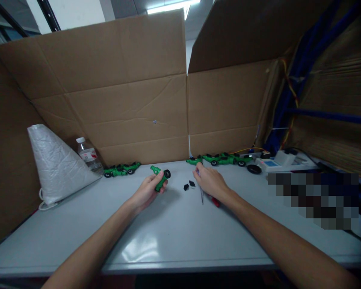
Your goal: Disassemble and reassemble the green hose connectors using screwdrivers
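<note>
My left hand (149,191) is closed around a green toy car body (160,184), held just above the table, with a black wheel (167,174) at its upper right. My right hand (210,180) is over the table with its fingers drawn together, and whatever is between them is hidden. Just beyond those fingertips lies a green toy car piece (193,161). Below the hand a thin metal rod (202,197) points toward me, and beside it shows a red handle (215,202), partly covered by my wrist. Small black parts (186,187) lie between my hands.
Green toy cars stand along the cardboard wall (132,120), at left (118,170) and right (225,159). A white bag (60,168) and a plastic bottle (88,154) are at left. A black ring (254,169) and a power strip (289,161) sit at right.
</note>
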A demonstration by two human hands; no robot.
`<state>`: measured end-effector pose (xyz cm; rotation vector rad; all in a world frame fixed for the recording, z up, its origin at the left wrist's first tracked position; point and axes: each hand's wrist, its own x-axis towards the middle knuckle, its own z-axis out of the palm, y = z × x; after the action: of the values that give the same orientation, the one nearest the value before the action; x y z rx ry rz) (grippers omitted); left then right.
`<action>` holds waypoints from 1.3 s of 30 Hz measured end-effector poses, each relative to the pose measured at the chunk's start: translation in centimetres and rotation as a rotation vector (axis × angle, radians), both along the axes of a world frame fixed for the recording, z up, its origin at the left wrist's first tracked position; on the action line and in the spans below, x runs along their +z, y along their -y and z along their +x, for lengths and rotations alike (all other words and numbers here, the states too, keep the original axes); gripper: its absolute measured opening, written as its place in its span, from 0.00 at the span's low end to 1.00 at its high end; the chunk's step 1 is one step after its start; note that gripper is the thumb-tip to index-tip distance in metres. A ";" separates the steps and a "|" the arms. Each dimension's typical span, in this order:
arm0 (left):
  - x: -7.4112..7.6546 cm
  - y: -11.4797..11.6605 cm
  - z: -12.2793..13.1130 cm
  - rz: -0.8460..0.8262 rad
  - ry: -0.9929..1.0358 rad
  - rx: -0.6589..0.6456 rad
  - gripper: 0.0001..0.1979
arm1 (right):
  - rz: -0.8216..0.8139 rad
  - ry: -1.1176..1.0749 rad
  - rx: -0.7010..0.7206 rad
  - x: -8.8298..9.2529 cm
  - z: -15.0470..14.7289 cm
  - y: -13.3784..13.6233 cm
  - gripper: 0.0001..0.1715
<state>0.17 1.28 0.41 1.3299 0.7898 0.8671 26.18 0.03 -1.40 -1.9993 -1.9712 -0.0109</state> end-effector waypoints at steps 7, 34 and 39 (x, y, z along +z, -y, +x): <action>0.3 0.1 0.1 0.030 -0.043 0.030 0.26 | -0.080 0.041 0.017 -0.6 -0.1 0.1 0.17; -0.2 -0.1 0.1 -0.162 0.167 0.012 0.19 | -0.102 0.144 0.066 1.3 1.5 1.3 0.16; 1.1 0.3 0.0 -0.258 0.255 -0.077 0.17 | 0.049 0.118 0.038 1.9 -0.1 1.6 0.16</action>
<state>0.16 0.94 1.52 0.9932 0.6232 0.8242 26.08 -1.61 0.45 -1.9705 -2.0596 -0.1702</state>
